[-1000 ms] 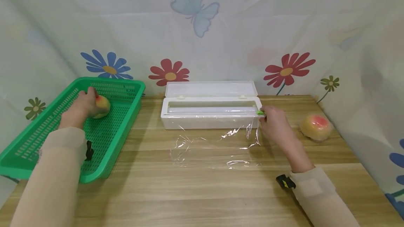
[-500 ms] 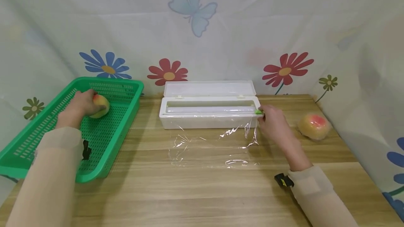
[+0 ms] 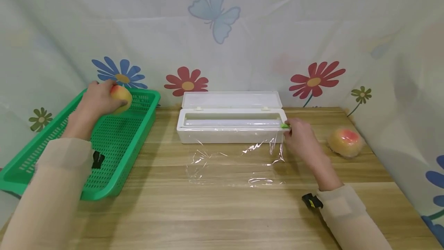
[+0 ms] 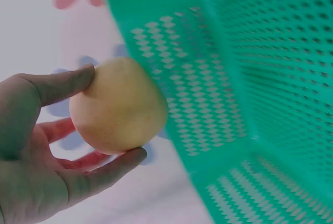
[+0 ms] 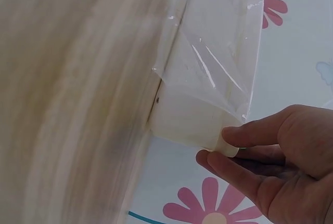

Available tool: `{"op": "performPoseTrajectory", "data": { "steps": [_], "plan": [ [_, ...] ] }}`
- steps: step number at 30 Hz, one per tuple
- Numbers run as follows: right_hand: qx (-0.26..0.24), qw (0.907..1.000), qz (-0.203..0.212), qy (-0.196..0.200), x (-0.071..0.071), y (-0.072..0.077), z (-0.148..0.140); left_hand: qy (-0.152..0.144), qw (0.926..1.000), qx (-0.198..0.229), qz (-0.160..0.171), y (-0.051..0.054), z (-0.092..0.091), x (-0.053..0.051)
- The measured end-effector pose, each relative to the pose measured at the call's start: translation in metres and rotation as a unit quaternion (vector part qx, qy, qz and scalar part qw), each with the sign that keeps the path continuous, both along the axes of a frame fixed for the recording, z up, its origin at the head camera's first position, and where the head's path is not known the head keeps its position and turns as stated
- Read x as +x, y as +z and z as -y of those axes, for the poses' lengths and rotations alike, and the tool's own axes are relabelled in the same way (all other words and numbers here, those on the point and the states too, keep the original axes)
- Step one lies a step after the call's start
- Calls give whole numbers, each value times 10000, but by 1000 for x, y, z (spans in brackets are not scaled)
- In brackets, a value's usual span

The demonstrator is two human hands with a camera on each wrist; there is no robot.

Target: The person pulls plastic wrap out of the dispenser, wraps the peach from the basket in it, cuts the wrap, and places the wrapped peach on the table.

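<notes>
Presently the peach is left of the white box, at the green basket's far end, pinched in the left hand. The right hand pinches the box's right end, perhaps also its green tab. Between the hands, the box lies crosswise, clear film before it on the wooden table, flowered sheet behind.

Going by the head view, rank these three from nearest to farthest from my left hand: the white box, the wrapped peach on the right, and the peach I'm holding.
1. Held peach: gripped in your left hand.
2. White box: in the middle, to that hand's right.
3. Wrapped peach: far right, beyond your right hand.
</notes>
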State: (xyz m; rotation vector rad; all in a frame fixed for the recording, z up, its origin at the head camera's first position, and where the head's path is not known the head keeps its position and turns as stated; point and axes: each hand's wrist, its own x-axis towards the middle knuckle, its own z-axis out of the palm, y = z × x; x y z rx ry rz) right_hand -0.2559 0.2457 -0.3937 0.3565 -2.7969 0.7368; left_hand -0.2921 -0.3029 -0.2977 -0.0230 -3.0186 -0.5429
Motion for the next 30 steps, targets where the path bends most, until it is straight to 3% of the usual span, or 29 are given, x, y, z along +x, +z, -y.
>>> {"op": "performPoseTrajectory", "data": {
  "steps": [7,13,23,30],
  "plan": [
    [-8,9999,81,-74,0,-1,1,-295,9984,179,-448,25,-28,13],
    [-1,10000,-17,-19,1,-2,0,-492,9965,335,-587,41,-55,30],
    [-22,10000,-64,2,-1,-5,-1,-771,9921,555,-824,57,-100,62],
    [15,10000,-68,9,-1,-3,0,-1157,9858,512,-1105,55,-125,78]
  ]
}}
